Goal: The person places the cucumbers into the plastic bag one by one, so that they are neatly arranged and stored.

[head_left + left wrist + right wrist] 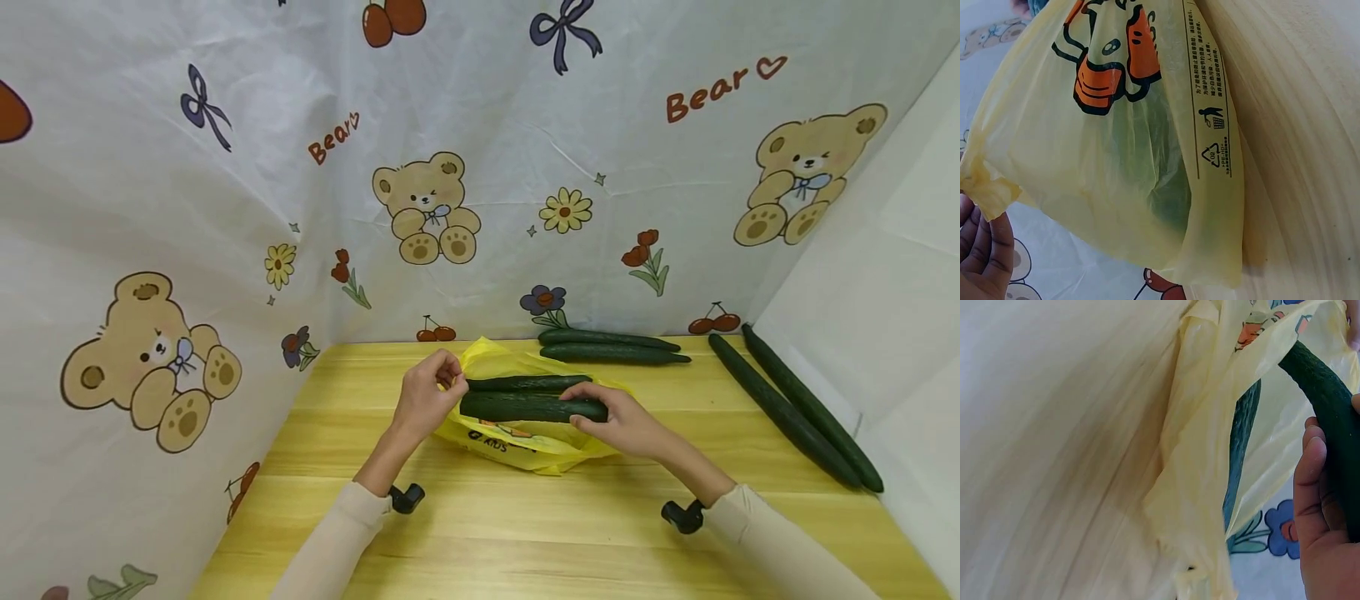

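Cuke (517,407) in R hand (624,421), long axis approx L-R.

The bag (555,461) is thin plastic film, translucent, crinkled and creased, with a light sheen along its folds. The near cucumber (517,408) has a firm, dark skin, finely bumpy and only faintly glossy; the cucumber deeper in the bag (1244,431) looks rougher and wrinkled. The worktop (525,533) has a wood-grain surface, smooth with a soft shine. The printed sheet (510,100) behind looks thin, slightly glossy and rippled. Both sleeves (330,542) look like matt, soft cloth; the wrist mounts (682,517) resemble smooth black plastic.
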Demonstrator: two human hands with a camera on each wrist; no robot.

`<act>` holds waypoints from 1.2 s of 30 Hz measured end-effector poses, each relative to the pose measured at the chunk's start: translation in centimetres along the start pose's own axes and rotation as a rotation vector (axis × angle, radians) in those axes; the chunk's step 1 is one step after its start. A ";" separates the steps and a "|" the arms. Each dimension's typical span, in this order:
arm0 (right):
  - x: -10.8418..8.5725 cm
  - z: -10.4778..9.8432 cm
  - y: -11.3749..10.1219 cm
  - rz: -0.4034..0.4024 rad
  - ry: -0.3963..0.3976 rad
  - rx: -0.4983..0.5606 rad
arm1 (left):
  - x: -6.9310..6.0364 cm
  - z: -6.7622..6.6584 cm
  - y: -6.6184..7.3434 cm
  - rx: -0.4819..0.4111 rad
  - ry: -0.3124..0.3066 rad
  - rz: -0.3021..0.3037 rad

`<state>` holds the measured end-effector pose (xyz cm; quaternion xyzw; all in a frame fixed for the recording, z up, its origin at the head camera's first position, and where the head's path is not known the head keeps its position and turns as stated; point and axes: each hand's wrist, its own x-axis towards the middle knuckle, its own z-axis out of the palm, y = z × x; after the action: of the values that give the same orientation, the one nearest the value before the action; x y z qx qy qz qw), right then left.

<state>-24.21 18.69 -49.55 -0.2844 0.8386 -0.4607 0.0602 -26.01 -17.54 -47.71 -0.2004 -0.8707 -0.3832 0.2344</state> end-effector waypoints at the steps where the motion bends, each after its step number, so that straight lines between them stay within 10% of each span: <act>1: 0.3 0.2 -0.1 -0.004 -0.002 -0.008 | 0.0 0.0 0.0 0.003 0.001 0.003; 14: 4.2 1.9 -0.8 -0.031 -0.067 -0.069 | 0.5 -0.3 0.4 -0.016 0.003 -0.006; 30: 4.8 1.4 0.1 -0.039 -0.127 -0.540 | 0.6 -0.5 0.4 -0.038 0.011 -0.015; 36: 4.6 1.5 0.5 -0.050 -0.108 -0.538 | 0.5 -0.4 0.4 -0.032 0.015 -0.011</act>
<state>-27.68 15.33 -50.12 -0.3348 0.9192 -0.2067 0.0157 -26.05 -17.54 -46.96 -0.1965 -0.8636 -0.3999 0.2358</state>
